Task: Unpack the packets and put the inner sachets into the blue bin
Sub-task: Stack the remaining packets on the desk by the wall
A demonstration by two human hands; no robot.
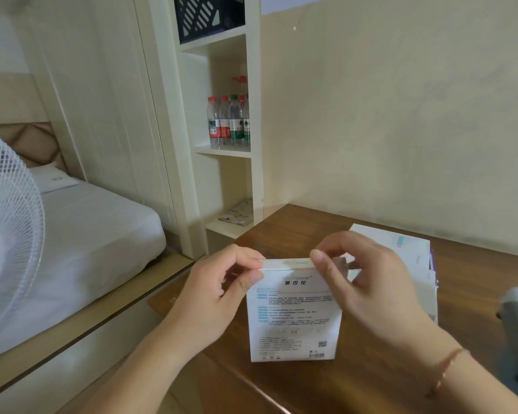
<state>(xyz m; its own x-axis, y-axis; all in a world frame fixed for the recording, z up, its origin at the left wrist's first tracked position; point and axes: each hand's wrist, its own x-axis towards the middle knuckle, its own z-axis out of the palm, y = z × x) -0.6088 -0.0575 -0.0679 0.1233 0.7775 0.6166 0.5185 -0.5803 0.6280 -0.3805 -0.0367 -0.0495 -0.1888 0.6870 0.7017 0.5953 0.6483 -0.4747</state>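
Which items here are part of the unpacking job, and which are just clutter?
In the job:
- white packet, upright on the desk
- left hand and right hand, both pinching its top edge
- stack of packets behind

Lying about:
- water bottles on the shelf
- fan
- bed
- dark crate

Blue bin not in view.

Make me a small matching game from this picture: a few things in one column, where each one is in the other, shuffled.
Things:
1. white packet
2. water bottles
3. fan
4. dark crate

Places:
A. top shelf
B. far left, beside the bed
C. middle shelf
D. upright on the wooden table, its top edge pinched by the left hand and right hand

Pairs: 1-D, 2-C, 3-B, 4-A
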